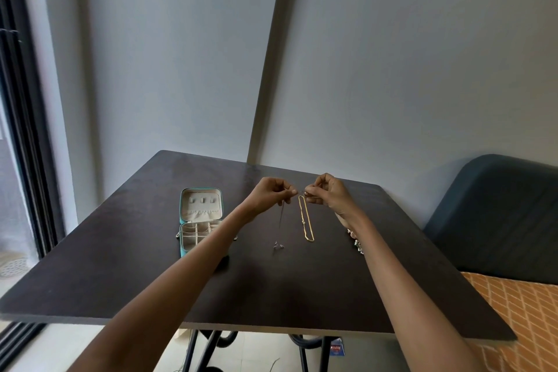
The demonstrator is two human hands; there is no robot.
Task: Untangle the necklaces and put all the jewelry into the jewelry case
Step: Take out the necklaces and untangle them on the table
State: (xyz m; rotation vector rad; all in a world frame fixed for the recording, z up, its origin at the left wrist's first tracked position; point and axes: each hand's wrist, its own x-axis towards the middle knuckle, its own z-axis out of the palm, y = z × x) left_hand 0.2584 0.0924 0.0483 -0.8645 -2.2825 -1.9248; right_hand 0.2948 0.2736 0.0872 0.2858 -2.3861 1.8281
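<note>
Above the middle of the dark tabletop (302, 287), the left hand (271, 193) and the right hand (327, 193) were raised close together, each grip pressed together on a fine chain end. The left fingertips pinched a thin silver necklace (280, 217), which hung straight down to a small pendant (278, 245) touching or just above the surface. The right fingertips pinched the top of a gold necklace (305, 220), whose doubled loop draped down to the tabletop; a small knot or charm showed partway along it. Whether the two chains were joined between the hands could not be told. The jewelry case (200, 220) lay open to the left, lid upright, its compartments partly hidden by the left forearm. More jewelry (356, 240) lay beside the right forearm, too small to identify.

Both chains appeared very light, wholly limp and slippery, and probably easy to kink or snap if tugged. A fingertip pinch near the clasp seemed the sound hold; letting each chain hang should keep it straight, and loosening any knot would likely suit gentle teasing, not pulling.
</note>
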